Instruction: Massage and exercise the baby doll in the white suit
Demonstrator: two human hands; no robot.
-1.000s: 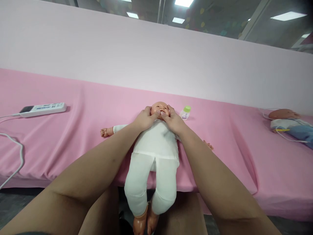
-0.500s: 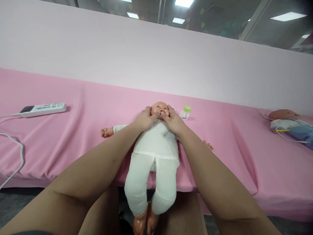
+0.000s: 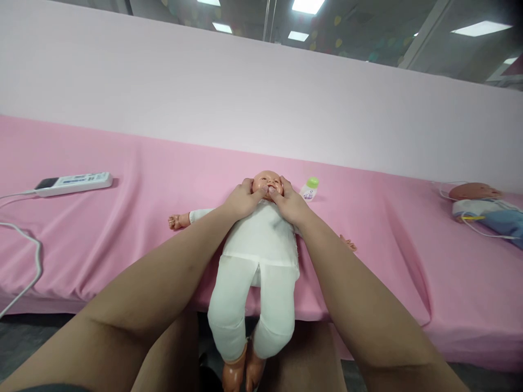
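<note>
You are facing a doll [image 3: 261, 245] lying on its back on the pink counter [image 3: 122, 218], its length running straight away from you, head farthest. Your left hand [image 3: 242, 200] and right hand [image 3: 291, 203] are cupping its face from either side, thumbs pressing at the mouth, equally near.

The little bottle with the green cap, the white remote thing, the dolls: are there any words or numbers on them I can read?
None can be read.
Small bottle beside the doll's head: a purple mark on its label, too small and blurred to read.
White remote-like device on the pink cloth: rows of blue print, too blurred to read.
Doll in white, whose face both hands touch: no writing.
Second doll at far right: no writing visible.
</note>
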